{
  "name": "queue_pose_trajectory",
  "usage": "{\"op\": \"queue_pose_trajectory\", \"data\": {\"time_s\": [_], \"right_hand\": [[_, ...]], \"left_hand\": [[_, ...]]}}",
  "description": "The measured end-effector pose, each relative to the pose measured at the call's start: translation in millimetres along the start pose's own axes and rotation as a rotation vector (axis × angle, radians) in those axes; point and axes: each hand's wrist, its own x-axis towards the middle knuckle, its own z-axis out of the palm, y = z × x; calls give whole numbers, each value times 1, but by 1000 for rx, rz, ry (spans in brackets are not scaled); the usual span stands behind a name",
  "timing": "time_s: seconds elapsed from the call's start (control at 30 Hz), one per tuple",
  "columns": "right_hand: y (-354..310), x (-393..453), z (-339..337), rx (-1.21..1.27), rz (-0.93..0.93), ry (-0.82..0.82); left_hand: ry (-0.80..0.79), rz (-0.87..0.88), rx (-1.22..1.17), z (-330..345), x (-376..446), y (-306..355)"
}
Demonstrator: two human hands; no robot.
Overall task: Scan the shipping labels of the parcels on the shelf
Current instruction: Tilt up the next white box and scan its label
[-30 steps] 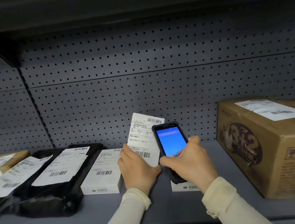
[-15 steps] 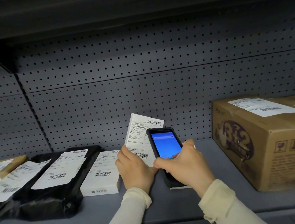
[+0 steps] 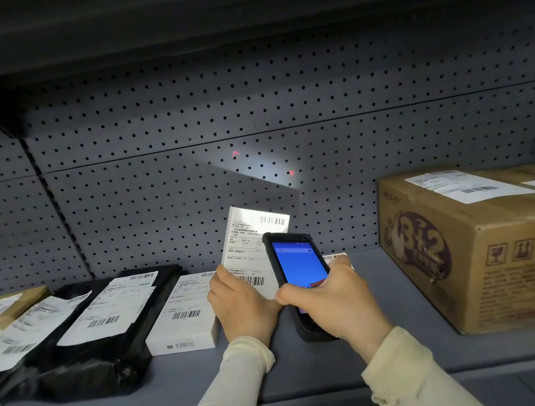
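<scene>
My left hand (image 3: pixel 240 304) grips a small white parcel (image 3: pixel 247 246) and tilts it up on the shelf, its shipping label with two barcodes facing me. My right hand (image 3: pixel 328 300) holds a black handheld scanner (image 3: pixel 298 266) with a blue screen, right in front of the parcel's right side. The scanner's light brightens the label's top and throws a pale patch with red corner marks (image 3: pixel 263 166) onto the pegboard behind. Another white parcel lies under the scanner, mostly hidden.
A flat white box (image 3: pixel 185 315) lies left of my left hand, then black poly bags (image 3: pixel 111 353) with labels and a small brown box (image 3: pixel 11 303). A large cardboard carton (image 3: pixel 487 249) stands at the right. The grey shelf (image 3: pixel 305 369) has a dark board overhead.
The scanner's light has come on, lighting the label top and the pegboard with red marks. Both hands and the view shifted slightly; the parcel stays tilted up.
</scene>
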Motion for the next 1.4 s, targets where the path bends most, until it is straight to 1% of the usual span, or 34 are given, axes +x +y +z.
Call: {"op": "queue_pose_trajectory", "data": {"time_s": [0.23,0.5,1.4], "right_hand": [[-3,-6,2,0,14,12],[-2,-12,3,-9,27,12],[2,-17,9,64,23,47]], "left_hand": [[8,19,22,0,0,0],[51,3,52,3,2,-4],[53,8,-16,-3,-1,1]]}}
